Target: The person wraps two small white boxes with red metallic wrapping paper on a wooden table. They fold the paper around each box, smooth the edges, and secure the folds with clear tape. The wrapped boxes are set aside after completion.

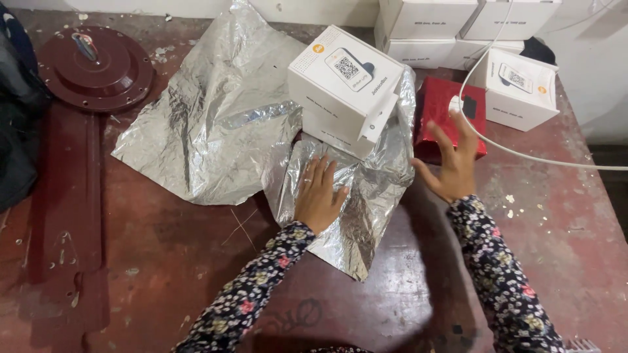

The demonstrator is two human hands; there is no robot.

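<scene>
- On the near foil sheet [353,216] your left hand [318,196] lies flat, gripping nothing.
- Your right hand [451,163] hovers spread, empty.
- Foil likely tears; lift the light box [343,85] by its sides.

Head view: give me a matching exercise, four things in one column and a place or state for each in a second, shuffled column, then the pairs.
Things:
1. left hand
2. right hand
3. white box with open flap
4. red wrapped package

Places or states:
A. sits on the crinkled silver foil sheet
B. lies on the table just right of the foil, under a white cable
C. pressed flat on the foil, fingers spread
D. raised open in the air, holding nothing

Pairs: 1-C, 2-D, 3-A, 4-B
</scene>
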